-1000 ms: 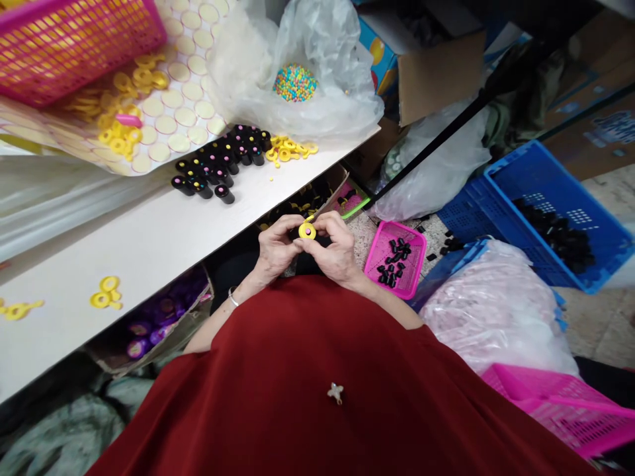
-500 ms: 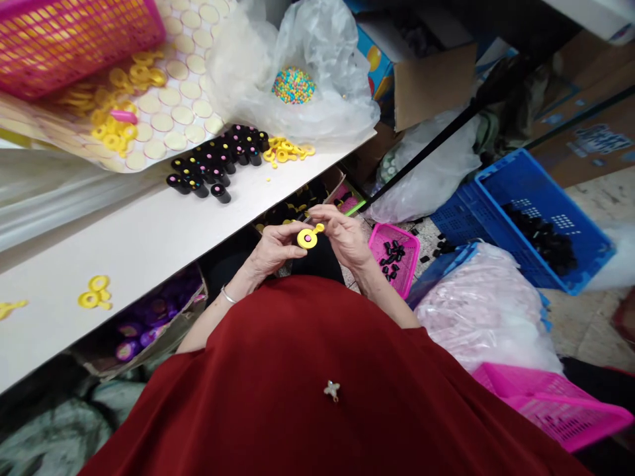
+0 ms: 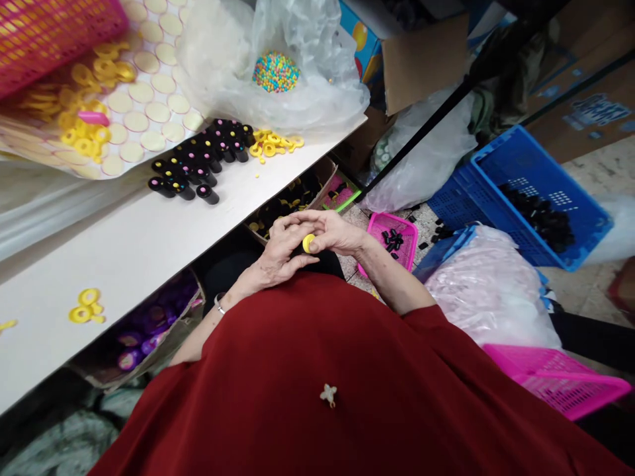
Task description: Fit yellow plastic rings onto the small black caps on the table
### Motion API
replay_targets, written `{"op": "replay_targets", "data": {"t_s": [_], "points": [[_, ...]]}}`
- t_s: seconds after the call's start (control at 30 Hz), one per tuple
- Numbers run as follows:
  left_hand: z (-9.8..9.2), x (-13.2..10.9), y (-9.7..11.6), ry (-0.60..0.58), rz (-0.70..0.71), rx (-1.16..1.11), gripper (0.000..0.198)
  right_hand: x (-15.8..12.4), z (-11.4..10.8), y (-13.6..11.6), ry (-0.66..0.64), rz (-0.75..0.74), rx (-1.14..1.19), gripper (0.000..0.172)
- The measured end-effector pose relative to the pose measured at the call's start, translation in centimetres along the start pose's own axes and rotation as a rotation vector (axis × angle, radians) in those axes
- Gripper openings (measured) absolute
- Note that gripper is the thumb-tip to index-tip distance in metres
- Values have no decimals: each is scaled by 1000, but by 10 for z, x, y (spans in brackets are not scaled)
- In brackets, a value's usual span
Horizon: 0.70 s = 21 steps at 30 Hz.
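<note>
Both hands meet in my lap, just below the white table's front edge (image 3: 149,264). My left hand (image 3: 278,254) and my right hand (image 3: 333,233) are closed together around a small yellow plastic ring piece (image 3: 308,243); only a bit of it shows between the fingers. On the table behind them lies a cluster of black tubes with pink and yellow caps (image 3: 198,162), and beside it a small pile of yellow rings (image 3: 272,144).
A clear bag of coloured beads (image 3: 276,71) sits at the table's back, next to a sticker sheet with yellow rings (image 3: 84,125) and a pink basket (image 3: 49,33). Below: a cardboard box (image 3: 292,198), small pink tray (image 3: 394,239), blue crate (image 3: 536,198), pink basket (image 3: 555,387).
The yellow ring piece was held up facing me with its pink centre showing; now both hands have closed over it and sunk a little, hiding most of it.
</note>
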<state>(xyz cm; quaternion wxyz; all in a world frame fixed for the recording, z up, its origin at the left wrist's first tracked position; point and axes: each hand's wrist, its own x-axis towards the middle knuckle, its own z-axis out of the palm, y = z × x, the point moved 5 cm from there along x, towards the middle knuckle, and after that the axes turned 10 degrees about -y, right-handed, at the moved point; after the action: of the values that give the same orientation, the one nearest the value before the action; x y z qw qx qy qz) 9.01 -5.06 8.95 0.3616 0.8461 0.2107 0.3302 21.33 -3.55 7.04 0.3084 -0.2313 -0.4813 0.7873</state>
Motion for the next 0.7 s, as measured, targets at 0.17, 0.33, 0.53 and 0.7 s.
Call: {"op": "replay_targets", "data": {"t_s": [0.17, 0.33, 0.53, 0.7], "points": [[6, 6, 3, -8, 86, 14, 37, -2, 0, 6, 6, -38, -61, 65], [13, 6, -2, -20, 137, 15, 38, -8, 4, 16, 130, -95, 21, 64], [20, -11, -36, 40, -62, 11, 44, -7, -5, 35, 363, -93, 42, 59], [18, -14, -46, -31, -167, 105, 46, 7, -7, 39, 236, 70, 204, 56]]}}
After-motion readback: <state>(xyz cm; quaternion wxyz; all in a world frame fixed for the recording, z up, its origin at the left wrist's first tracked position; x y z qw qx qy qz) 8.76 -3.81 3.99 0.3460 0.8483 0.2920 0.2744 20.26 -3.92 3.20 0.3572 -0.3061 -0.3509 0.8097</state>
